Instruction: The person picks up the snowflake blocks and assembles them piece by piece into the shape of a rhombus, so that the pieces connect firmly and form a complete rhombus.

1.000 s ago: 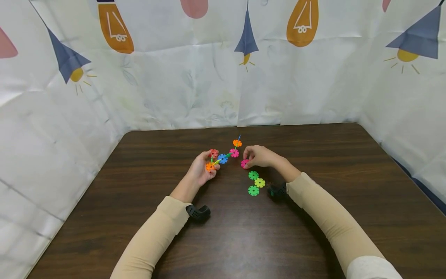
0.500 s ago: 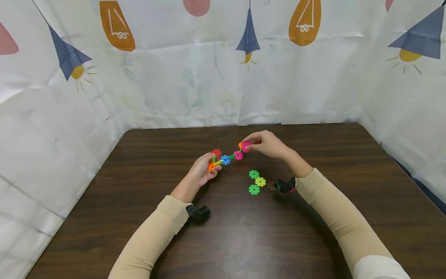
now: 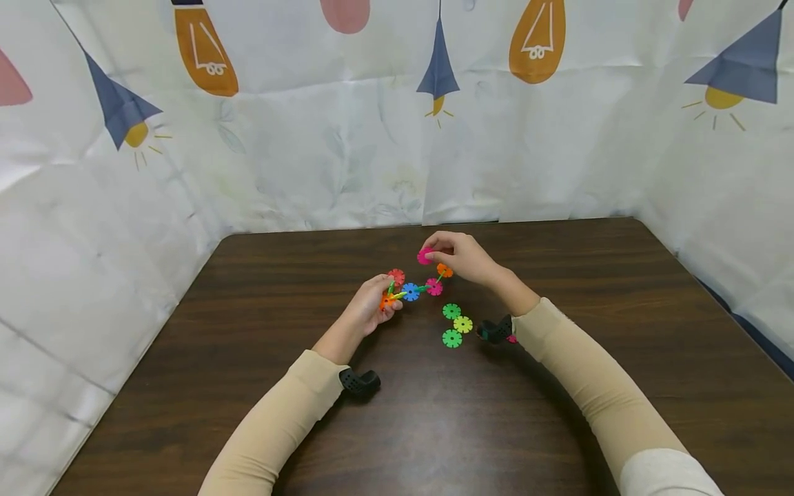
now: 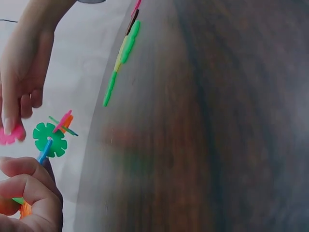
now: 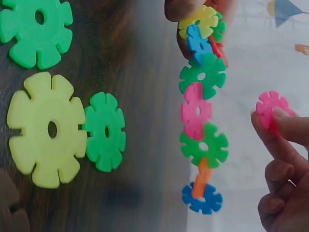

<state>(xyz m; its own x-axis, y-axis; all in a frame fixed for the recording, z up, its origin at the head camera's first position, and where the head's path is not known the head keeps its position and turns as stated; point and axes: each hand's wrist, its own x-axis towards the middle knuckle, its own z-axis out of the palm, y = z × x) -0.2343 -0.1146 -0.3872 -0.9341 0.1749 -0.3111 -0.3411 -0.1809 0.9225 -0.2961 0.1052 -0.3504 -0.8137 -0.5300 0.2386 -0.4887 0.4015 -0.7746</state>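
My left hand (image 3: 369, 303) grips one end of a chain of interlocking plastic snowflake discs, pinching around an orange disc (image 3: 387, 301). A red disc (image 3: 396, 277) stands by its fingertips. From there the chain runs right through a blue disc (image 3: 411, 292), a pink disc (image 3: 434, 286) and an orange disc (image 3: 444, 270). In the right wrist view, green discs (image 5: 203, 76) and a blue end disc (image 5: 203, 199) show edge-slotted together. My right hand (image 3: 462, 258) pinches a loose pink snowflake disc (image 5: 271, 110) between thumb and fingers, apart from the chain's far end.
On the dark wooden table (image 3: 279, 441) lie two green discs (image 3: 451, 338) and a yellow disc (image 3: 462, 324). A brown disc (image 5: 10, 205) and another pink disc (image 3: 511, 338) lie near the right wrist's black camera mount (image 3: 493, 332). A printed curtain (image 3: 347, 151) hangs behind.
My right hand has carried the loose pink disc from beside the chain up past its far end, then a little left. My left hand has shifted slightly right with the chain, whose far end tilts differently.
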